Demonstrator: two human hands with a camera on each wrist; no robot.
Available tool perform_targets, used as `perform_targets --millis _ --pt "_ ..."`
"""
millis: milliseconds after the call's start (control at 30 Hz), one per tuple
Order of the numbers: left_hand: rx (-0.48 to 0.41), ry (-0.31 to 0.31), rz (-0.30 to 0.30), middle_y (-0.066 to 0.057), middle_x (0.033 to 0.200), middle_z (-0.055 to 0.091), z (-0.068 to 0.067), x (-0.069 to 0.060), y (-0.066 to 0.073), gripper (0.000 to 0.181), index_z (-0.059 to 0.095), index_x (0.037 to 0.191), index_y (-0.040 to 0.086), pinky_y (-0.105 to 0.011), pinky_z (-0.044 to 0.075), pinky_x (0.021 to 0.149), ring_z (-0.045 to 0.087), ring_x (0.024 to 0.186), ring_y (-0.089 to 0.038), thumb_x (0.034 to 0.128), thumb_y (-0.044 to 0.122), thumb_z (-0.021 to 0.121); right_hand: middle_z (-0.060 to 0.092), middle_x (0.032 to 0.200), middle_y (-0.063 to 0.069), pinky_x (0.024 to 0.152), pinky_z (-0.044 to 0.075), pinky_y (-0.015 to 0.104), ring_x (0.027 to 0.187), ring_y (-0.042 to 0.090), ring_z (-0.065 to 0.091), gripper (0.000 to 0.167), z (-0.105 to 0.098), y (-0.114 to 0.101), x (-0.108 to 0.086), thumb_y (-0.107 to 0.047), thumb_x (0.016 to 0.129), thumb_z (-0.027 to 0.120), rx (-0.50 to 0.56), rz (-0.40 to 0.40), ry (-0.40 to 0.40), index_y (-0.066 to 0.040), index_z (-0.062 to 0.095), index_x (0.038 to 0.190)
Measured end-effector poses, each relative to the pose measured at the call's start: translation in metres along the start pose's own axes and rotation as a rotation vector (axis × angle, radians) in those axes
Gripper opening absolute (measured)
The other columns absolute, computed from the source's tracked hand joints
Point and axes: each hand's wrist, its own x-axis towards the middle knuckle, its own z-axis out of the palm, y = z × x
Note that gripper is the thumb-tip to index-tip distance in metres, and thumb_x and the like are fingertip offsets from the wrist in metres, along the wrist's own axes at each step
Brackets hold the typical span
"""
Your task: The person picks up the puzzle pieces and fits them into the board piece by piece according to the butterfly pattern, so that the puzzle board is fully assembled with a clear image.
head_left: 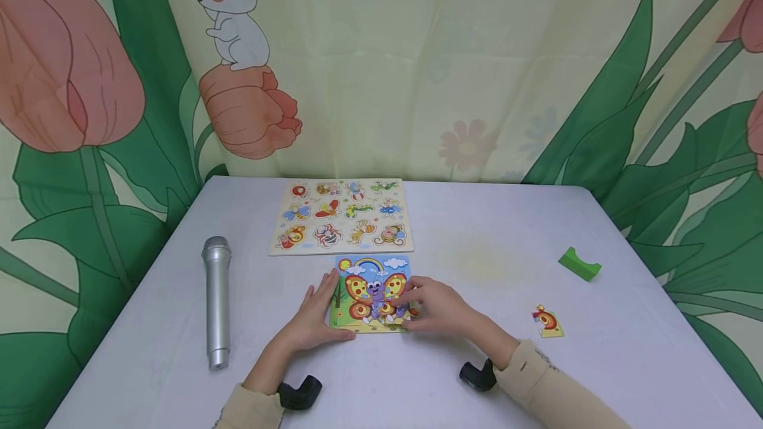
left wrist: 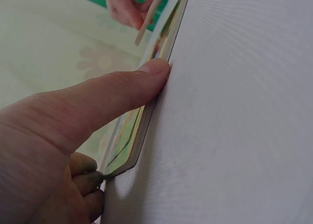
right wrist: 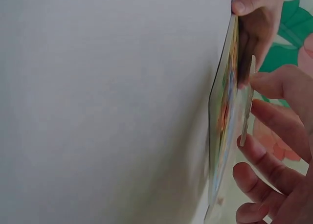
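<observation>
A square butterfly puzzle (head_left: 372, 286) lies flat near the middle of the table. My left hand (head_left: 312, 320) rests at its lower left corner, the thumb along the near edge and the fingers at the left edge. Over the puzzle's right side, my right hand (head_left: 438, 310) pinches a thin puzzle piece (right wrist: 247, 119) between thumb and fingers. In the right wrist view the piece is edge-on and held apart from the board. Its printed face is mostly hidden. Another puzzle piece (head_left: 547, 322), with a red and yellow swirl, lies to the right of my right hand.
A wooden peg board (head_left: 342, 217) with insect pictures lies just behind the puzzle. On the left is a silver microphone (head_left: 217, 303). A green block (head_left: 579, 264) with a curved notch sits at the right. A printed curtain (head_left: 381, 85) hangs behind the table.
</observation>
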Motion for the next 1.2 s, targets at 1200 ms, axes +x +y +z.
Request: perform_targets --millis 1200 --pt "-0.006 -0.007 0.005 -0.014 0.151 0.012 -0.001 -0.001 0.000 0.114 0.012 0.146 0.004 -0.045 -0.002 0.111 0.004 0.139 -0.027 0.0635 0.039 0.082 0.057 0.098 -0.003 0.057 0.042 0.018 0.081 0.008 0.047 0.028 0.013 -0.034 0.038 -0.029 0.072 0.075 -0.137 -0.004 -0.114 -0.024 0.073 0.099"
